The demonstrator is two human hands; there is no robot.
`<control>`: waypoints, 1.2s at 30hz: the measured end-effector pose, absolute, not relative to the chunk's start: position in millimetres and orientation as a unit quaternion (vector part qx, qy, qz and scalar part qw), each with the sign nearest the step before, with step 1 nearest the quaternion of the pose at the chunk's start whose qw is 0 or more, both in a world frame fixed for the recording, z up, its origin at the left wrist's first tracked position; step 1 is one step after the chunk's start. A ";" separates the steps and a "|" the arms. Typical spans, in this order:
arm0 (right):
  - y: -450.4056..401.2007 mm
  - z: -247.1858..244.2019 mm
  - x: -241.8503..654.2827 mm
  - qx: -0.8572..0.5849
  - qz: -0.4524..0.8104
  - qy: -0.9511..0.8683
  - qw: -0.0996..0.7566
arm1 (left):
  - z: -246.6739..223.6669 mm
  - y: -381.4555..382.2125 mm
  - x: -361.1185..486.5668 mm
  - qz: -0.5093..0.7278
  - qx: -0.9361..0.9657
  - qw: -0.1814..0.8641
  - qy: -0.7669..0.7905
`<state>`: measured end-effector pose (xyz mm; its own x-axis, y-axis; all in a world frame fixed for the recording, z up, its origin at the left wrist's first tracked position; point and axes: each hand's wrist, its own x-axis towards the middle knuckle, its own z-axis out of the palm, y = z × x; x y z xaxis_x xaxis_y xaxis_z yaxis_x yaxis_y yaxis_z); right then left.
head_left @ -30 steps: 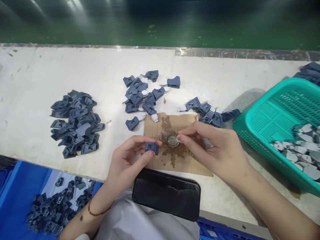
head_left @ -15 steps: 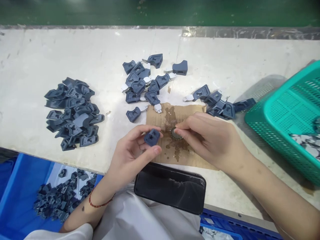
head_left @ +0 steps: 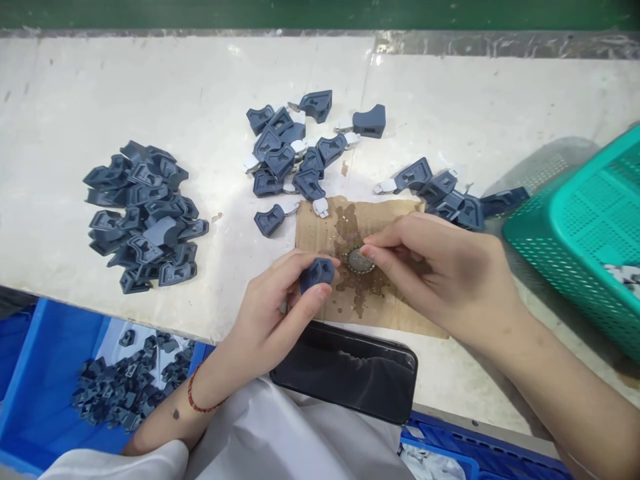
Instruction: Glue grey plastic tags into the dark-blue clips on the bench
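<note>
My left hand (head_left: 285, 303) is closed around a dark blue-grey molded plastic piece (head_left: 318, 272), held between thumb and fingers with its end tilted up. My right hand (head_left: 430, 267) is pinched, thumb against index finger, at the right rim of a small round metal cap (head_left: 360, 260). Whatever those fingertips hold, if anything, is too small to make out. The cap rests on a piece of brown cardboard (head_left: 327, 220) with dark wet stains around it.
Plastic pieces form a pile (head_left: 145, 213) on the left; others with light grey tabs lie in a group (head_left: 280, 160) behind the cardboard and a cluster (head_left: 445, 193) to the right. A green basket (head_left: 565, 227), a phone (head_left: 345, 373) and a blue bin (head_left: 30, 387) are close by.
My left hand has turned the plastic piece and moved slightly right, toward the cap. The right fingertips have shifted a little up, uncovering more of the cap. The camera view has shifted slightly.
</note>
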<state>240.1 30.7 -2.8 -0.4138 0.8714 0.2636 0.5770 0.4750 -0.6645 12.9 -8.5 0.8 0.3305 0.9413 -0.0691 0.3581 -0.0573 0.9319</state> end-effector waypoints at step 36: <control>8.5 10.7 220.7 -0.486 0.588 -0.493 0.418 | -4.5 -3.9 19.1 0.265 0.816 0.300 0.416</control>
<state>220.7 8.5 10.7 -0.1776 0.9711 -0.1593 -0.0119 -0.1640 -0.9864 19.1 -3.9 -4.5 0.5136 0.8384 0.1826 0.5202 -0.4734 0.7108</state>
